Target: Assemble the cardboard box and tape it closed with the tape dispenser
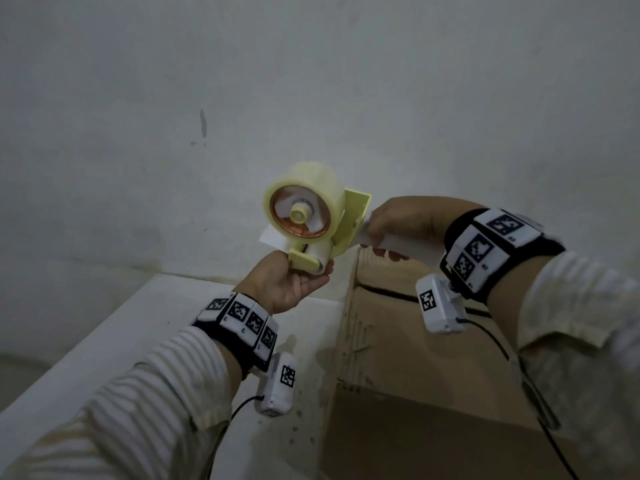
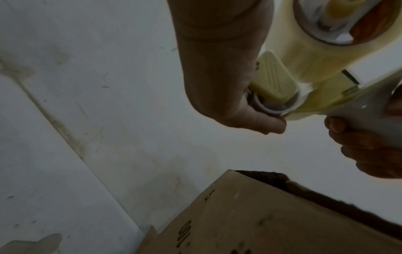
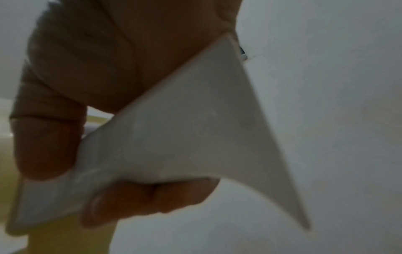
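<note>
A pale yellow tape dispenser carrying a roll of clear tape is held up in the air in front of the wall. My left hand reaches up from below and pinches its roller end between thumb and fingers. My right hand grips the dispenser's white handle from the right. The brown cardboard box stands below and to the right of the dispenser, with a dark seam across its top. A white tab sticks out at the dispenser's left.
A white table runs under my left arm and meets a stained grey-white wall behind. Black cables hang from both wrist cameras over the box and the table. The box's printed side faces left.
</note>
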`<state>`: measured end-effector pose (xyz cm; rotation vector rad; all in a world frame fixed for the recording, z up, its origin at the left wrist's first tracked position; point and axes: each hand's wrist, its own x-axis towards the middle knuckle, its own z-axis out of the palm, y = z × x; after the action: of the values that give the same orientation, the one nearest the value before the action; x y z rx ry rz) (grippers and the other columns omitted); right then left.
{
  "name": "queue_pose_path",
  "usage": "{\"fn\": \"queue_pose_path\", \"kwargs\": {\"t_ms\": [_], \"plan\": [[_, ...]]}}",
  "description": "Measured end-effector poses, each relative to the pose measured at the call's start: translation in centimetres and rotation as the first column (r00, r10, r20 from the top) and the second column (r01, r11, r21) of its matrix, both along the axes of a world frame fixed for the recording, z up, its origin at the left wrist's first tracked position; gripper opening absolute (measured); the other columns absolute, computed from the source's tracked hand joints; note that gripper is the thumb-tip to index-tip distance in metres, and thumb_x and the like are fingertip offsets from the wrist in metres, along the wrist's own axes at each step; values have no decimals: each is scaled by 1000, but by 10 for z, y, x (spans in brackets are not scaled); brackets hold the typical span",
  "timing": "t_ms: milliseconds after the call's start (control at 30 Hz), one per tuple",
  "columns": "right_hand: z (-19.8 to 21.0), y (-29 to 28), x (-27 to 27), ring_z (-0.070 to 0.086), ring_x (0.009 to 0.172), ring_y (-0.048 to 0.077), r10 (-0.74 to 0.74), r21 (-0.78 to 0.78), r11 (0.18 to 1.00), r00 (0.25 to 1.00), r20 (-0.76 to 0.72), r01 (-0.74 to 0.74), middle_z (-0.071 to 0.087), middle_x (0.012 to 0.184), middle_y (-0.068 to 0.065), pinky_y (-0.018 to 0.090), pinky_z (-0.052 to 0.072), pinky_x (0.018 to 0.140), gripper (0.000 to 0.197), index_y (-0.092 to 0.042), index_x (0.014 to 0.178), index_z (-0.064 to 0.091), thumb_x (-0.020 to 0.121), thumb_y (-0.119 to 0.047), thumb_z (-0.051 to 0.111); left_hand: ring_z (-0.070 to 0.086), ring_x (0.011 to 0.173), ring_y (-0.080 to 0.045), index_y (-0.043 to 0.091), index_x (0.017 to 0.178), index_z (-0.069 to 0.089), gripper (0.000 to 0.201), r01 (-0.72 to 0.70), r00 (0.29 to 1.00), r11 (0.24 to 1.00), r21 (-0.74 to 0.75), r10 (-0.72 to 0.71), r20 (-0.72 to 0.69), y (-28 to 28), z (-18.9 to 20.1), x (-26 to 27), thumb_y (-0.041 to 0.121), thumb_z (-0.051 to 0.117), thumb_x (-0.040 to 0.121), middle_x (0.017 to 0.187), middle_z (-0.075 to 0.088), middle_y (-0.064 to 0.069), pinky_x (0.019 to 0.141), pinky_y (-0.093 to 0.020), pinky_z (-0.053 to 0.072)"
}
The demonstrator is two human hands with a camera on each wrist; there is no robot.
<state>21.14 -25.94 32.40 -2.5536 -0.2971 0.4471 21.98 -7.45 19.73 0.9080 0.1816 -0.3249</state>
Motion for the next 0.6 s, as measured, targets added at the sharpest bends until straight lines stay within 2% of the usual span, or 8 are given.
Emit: {"fn": "queue_pose_path", "kwargs": {"t_ms": [167,267,433,533,600], "plan": [[-3,-32,-10,47,51,23,15,118,993,1000,16,-17,54,66,12,29,40,53,11,-2,81,57,86,-10,62,75,68,-20,1,100,61,34,-9,998,997,-77,14,61,-18,8,-20,16,32,101,78,75,-15,60,-31,61],[-6,-44,-11,48,49,22,11,174,985,1000,16,-14,55,63,11,28,40,52,13,-5,75,58,85,-9,64,74,66,-18,1,97,61,29,3,998,999,-43,0,60,-27,10,-27,10,33,100,75,75,-13,60,-31,60],[-7,-49,-10,52,48,22,32,138,990,999,43,-38,58,62,10,26,44,49,11,-4,75,60,83,-7,66,74,67,-17,7,99,64,36,41,999,994,98,-44,25,-31,15,-26,20,30,100,77,76,-9,57,-35,61],[-8,-50,-8,52,47,22,25,153,988,999,42,-31,59,61,10,26,45,50,10,-4,73,61,81,-5,66,75,71,-19,7,106,63,40,68,997,994,82,-69,18,-27,16,-22,29,31,100,84,75,-9,57,-36,61],[-8,-50,-6,53,46,22,9,163,986,999,47,-16,59,60,9,26,45,49,9,-4,73,61,81,-4,66,75,73,-18,7,106,62,36,81,995,996,47,-83,53,-24,15,-21,24,31,100,86,75,-9,60,-36,62]]}}
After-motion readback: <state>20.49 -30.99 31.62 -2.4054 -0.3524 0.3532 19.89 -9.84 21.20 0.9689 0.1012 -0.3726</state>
